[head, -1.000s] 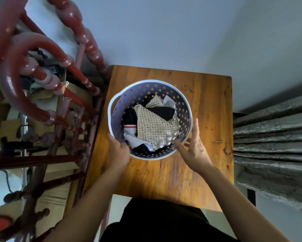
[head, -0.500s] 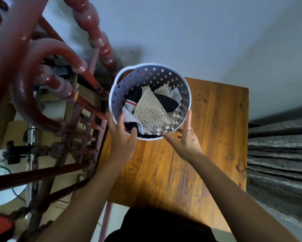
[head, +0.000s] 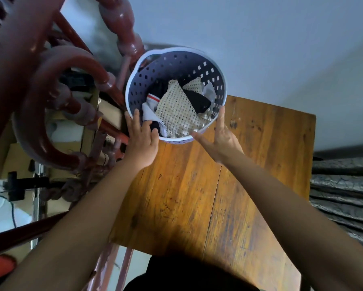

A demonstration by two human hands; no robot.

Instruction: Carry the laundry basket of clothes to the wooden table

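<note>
- Over the far left corner of the wooden table (head: 249, 164), the laundry basket (head: 176, 59) hangs well past the edge: only its near rim lies above the boards, and most of the tub sits out over the gap by the wall and the red turned-wood furniture (head: 50, 91).
- Inside it the clothes (head: 176, 108) lie in a loose heap, a cream mesh piece on top of black and white ones.
- Straight ahead of both hands is where the basket lies, at full reach, each hand at one side of its near rim.
- On the left, the left hand (head: 141, 139) has its fingers over the rim and into the tub, the thumb out toward the near edge; I take that as a grip on the rim.
- On the right, the right hand (head: 220, 135) lies flat and spread against the outside wall, fingers pointing away, pressing rather than clasping.
- Whether the base rests on anything I cannot tell.
- My guess is the next move must bring the basket back toward the body and rightward, so its base lands fully on the boards; the tub is round, so no axis matters, and both hands are equally near.
</note>
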